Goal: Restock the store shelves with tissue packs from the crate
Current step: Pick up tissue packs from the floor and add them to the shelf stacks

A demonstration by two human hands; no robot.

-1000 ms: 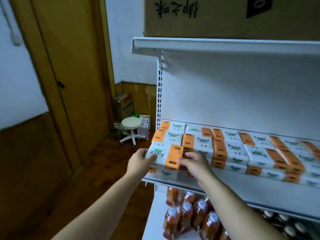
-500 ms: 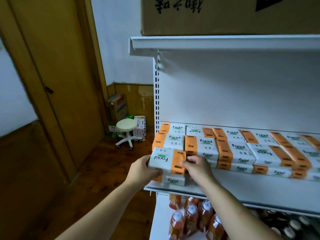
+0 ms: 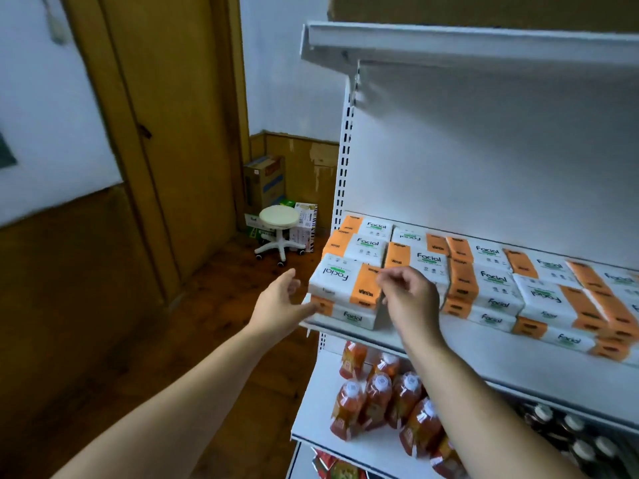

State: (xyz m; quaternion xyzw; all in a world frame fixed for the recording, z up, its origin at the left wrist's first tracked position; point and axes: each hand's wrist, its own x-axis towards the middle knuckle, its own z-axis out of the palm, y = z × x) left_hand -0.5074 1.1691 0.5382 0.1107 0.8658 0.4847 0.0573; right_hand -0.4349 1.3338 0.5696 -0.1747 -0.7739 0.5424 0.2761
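Tissue pack (image 3: 340, 281) is stacked on shelf (image 3: 466, 352); left grip (image 3: 280, 305) is held open beside it, right grip (image 3: 411, 300) curled, hold unclear.

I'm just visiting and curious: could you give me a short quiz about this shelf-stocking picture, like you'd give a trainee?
1. True or false: the front-left top tissue pack lies directly on the shelf board.
2. What stands on the lower shelf? A) bottles B) shoes C) books
3. Which has spread fingers: the left hand or the right hand?
Key: 1 false, it rests on a lower pack; 2 A; 3 the left hand.
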